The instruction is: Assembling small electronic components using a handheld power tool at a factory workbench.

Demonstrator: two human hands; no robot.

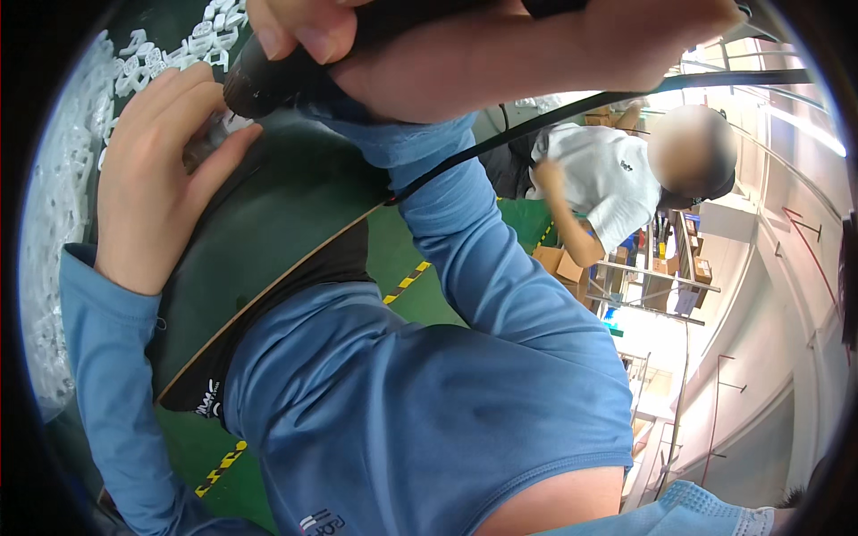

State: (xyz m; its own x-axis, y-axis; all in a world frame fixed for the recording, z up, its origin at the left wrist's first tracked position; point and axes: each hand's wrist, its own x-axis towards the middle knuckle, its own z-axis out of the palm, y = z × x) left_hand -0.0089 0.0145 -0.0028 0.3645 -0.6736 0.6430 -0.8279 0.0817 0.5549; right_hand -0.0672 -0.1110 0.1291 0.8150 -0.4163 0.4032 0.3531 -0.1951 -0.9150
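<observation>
Hand tool, black [268,85], one item, in the upper part of the view, above a dark green tabletop [277,205]. Long axis: slanting, from the blunt end at lower left up toward the upper right, where fingers cover the rest. Direction: blunt end faces the left hand [156,152] and lies just beside its fingertips; whether the two touch cannot be told. Appearance: dark, rounded, roughly cylindrical body, slightly glossy, with small pale specks or highlights near the end; the far end is hidden.

Right hand [500,62]: closed around the tool, fingertips lying over its upper side.

Left hand: thumb and fingers curled, holding a small plastic piece [204,145], pale and partly see-through, mostly hidden by the fingers; its outline and long axis cannot be made out.

Cable, black [536,129]: one, crossing the right forearm and running to the right edge; its connection to the tool cannot be confirmed.

White plastic parts [192,49]: many, loose, angular, some with openings, scattered beyond the left hand.

Clear plastic bag [54,259]: crinkled, along the left rim of the view.
</observation>
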